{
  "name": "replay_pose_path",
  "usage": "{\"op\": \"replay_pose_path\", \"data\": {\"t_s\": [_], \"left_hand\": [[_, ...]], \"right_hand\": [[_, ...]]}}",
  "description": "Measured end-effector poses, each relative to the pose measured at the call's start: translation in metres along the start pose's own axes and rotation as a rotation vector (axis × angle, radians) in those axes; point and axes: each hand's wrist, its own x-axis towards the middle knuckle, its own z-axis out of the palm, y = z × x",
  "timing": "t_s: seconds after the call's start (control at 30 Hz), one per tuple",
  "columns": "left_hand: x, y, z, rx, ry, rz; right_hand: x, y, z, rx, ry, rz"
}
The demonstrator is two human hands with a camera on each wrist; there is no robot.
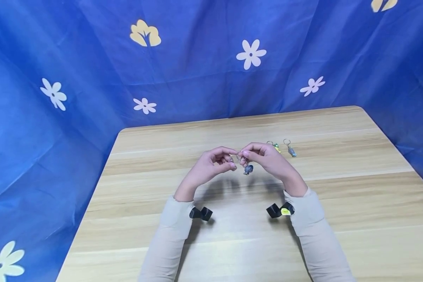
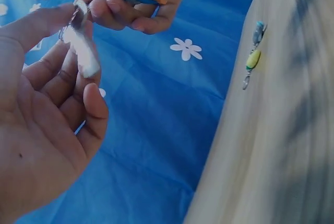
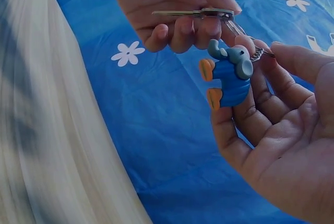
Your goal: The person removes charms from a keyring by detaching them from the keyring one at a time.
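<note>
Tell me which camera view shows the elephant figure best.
The right wrist view: the elephant figure is large, its grey head, blue body and orange feet clear. The left wrist view shows it smaller; the head view, just a tiny shape by the right hand.

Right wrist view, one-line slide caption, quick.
Left hand holding a key, right hand holding an elephant keychain, against blue flowered cloth.

The head view looks forward and down from up high, seeing most of the bench (image 1: 356,176), the left hand (image 1: 211,162) and the right hand (image 1: 266,158) from farther off. Each wrist view is close to its own hand and looks past it at the blue cloth (image 2: 156,140), so the bench looks tipped sideways. Both wrist views share the elephant toy (image 3: 232,80).
</note>
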Motion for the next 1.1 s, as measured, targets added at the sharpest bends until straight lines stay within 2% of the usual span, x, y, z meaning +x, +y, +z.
{"op": "replay_pose_path", "data": {"t_s": [0.13, 0.23, 0.43, 0.53, 0.73, 0.97, 1.1], "left_hand": [[0.0009, 0.0048, 0.0017, 0.078, 0.014, 0.024], [0.0004, 0.0054, 0.0020, 0.090, 0.021, 0.032], [-0.0009, 0.0027, 0.0014, -0.064, -0.041, 0.014], [-0.0008, 0.0011, 0.0016, -0.091, -0.072, 0.009], [-0.0003, 0.0008, 0.0039, -0.038, -0.068, -0.018], [0.0000, 0.0036, 0.0044, 0.047, -0.043, 0.004], [0.0006, 0.0030, 0.0036, 0.046, -0.043, 0.002]], "right_hand": [[-0.0014, -0.0011, -0.0001, 0.003, 0.003, -0.020], [-0.0022, -0.0018, 0.0011, 0.005, 0.001, -0.031], [-0.0030, -0.0047, 0.0042, -0.009, 0.000, -0.022], [-0.0019, -0.0048, 0.0049, -0.028, 0.010, -0.020], [-0.0004, -0.0032, 0.0060, -0.024, 0.005, 0.005], [0.0011, -0.0027, 0.0081, -0.060, 0.014, 0.001], [0.0015, -0.0028, 0.0093, -0.056, 0.021, 0.006]]}}
